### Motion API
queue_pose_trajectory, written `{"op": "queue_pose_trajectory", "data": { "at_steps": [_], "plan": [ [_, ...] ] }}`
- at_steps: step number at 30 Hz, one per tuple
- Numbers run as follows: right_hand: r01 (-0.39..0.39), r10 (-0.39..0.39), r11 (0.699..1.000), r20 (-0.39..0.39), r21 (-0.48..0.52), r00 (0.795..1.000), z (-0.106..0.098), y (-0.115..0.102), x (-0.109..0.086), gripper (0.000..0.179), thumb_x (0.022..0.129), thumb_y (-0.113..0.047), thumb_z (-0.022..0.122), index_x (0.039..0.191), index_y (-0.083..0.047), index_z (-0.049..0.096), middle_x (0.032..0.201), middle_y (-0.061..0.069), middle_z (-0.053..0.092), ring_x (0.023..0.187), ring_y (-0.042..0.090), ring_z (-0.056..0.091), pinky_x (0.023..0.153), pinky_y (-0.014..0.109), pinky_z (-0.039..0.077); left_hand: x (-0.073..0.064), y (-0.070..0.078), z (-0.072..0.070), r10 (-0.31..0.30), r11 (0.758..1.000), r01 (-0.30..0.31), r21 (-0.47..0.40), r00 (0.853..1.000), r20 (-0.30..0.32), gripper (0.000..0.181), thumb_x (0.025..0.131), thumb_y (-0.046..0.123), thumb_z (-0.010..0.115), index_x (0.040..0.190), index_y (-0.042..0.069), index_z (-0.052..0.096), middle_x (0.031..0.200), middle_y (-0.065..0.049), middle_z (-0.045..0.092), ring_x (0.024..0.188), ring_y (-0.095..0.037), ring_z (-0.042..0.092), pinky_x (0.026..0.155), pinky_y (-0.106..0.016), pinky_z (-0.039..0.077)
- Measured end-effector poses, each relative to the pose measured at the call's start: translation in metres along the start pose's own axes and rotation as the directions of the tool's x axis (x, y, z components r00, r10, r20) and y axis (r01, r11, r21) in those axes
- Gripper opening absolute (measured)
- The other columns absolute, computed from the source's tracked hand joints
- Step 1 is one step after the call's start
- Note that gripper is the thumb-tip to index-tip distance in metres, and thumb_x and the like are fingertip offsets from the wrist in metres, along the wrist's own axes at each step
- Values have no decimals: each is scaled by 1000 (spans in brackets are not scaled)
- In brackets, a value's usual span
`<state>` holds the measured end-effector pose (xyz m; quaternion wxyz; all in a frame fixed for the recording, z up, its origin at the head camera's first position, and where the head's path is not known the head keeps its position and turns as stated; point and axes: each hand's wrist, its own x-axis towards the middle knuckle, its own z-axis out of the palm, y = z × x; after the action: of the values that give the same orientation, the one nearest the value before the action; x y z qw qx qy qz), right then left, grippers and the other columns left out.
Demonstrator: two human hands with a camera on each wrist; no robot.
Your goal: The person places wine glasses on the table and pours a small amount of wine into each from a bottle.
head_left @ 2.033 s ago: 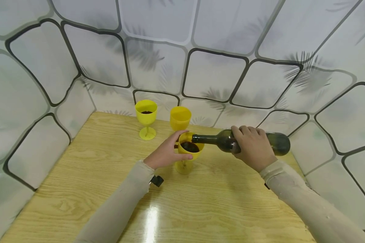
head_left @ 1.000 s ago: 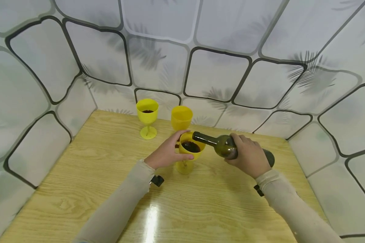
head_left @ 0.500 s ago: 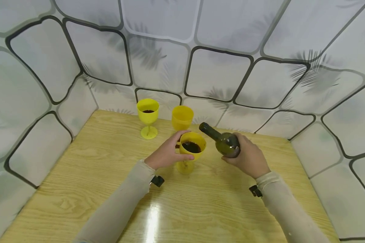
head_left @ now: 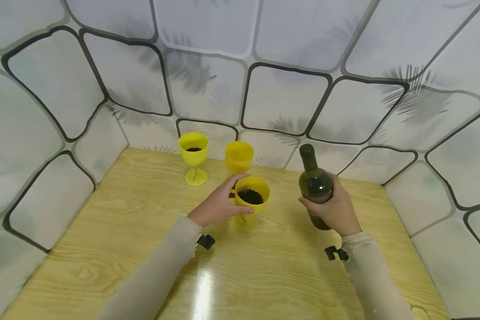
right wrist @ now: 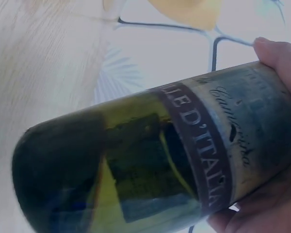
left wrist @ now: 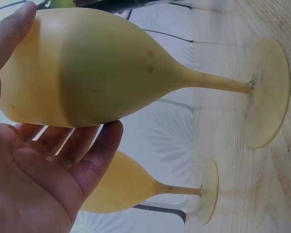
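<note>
My left hand [head_left: 229,201] grips the bowl of a yellow goblet [head_left: 251,192] that holds dark liquid and stands on the wooden table [head_left: 144,231]. In the left wrist view my fingers [left wrist: 94,150] and thumb curl round that goblet's bowl [left wrist: 87,68]. My right hand [head_left: 331,208] holds a dark green bottle [head_left: 314,182] by its body, upright, neck up, to the right of the goblet. I cannot tell if its base touches the table. The right wrist view shows the bottle's label and base [right wrist: 150,160] with my fingers [right wrist: 281,53] round it.
Two more yellow goblets stand near the back wall: one [head_left: 194,153] with dark liquid at the left, and another [head_left: 238,156] just behind the held one, also visible as a goblet [left wrist: 136,187] in the left wrist view. Patterned wall panels [head_left: 280,98] enclose the table.
The right hand has swung the bottle from lying tilted with its mouth over the goblet to upright, and moved it right, away from the goblet. The left hand has kept its grip.
</note>
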<state>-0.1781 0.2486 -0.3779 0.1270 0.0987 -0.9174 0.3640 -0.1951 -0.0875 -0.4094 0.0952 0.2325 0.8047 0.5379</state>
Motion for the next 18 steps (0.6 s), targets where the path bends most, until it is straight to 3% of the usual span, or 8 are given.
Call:
{"op": "queue_pose_trajectory", "data": {
  "at_steps": [6, 10, 13, 18],
  "plan": [
    [-74, 83, 993, -104, 90, 991, -4, 13, -7, 84, 84, -25, 88, 150, -8, 39, 131, 22, 63, 112, 37, 64, 94, 61, 51, 0, -2, 1, 1, 1000, -1, 8, 1000, -5, 93, 86, 45, 85, 160, 22, 34, 153, 3, 45, 135, -22, 49, 114, -47, 43],
    [-112, 135, 982, -156, 151, 978, -8, 20, -11, 86, 83, -20, 89, 153, -14, 39, 134, 14, 62, 111, 13, 58, 99, 56, 48, 0, -2, 1, 0, 1000, 0, 13, 1000, -9, 92, 86, 45, 85, 159, 25, 34, 154, 3, 45, 136, -21, 49, 114, -46, 43],
    [-144, 181, 971, -192, 193, 965, -10, 24, -13, 87, 82, -17, 90, 153, -17, 41, 132, 6, 61, 109, 2, 54, 102, 51, 46, -1, -1, 1, 0, 1000, 0, 8, 1000, -10, 92, 85, 44, 85, 159, 25, 34, 154, 3, 44, 136, -21, 49, 114, -46, 42],
    [-189, 250, 953, -258, 237, 933, -15, 35, -14, 84, 81, -14, 89, 151, -21, 43, 127, -8, 58, 112, 3, 54, 101, 36, 43, -1, -1, 1, 4, 1000, -4, 3, 1000, -6, 93, 86, 43, 86, 160, 22, 33, 154, 3, 44, 136, -22, 48, 115, -47, 42]
  ]
}}
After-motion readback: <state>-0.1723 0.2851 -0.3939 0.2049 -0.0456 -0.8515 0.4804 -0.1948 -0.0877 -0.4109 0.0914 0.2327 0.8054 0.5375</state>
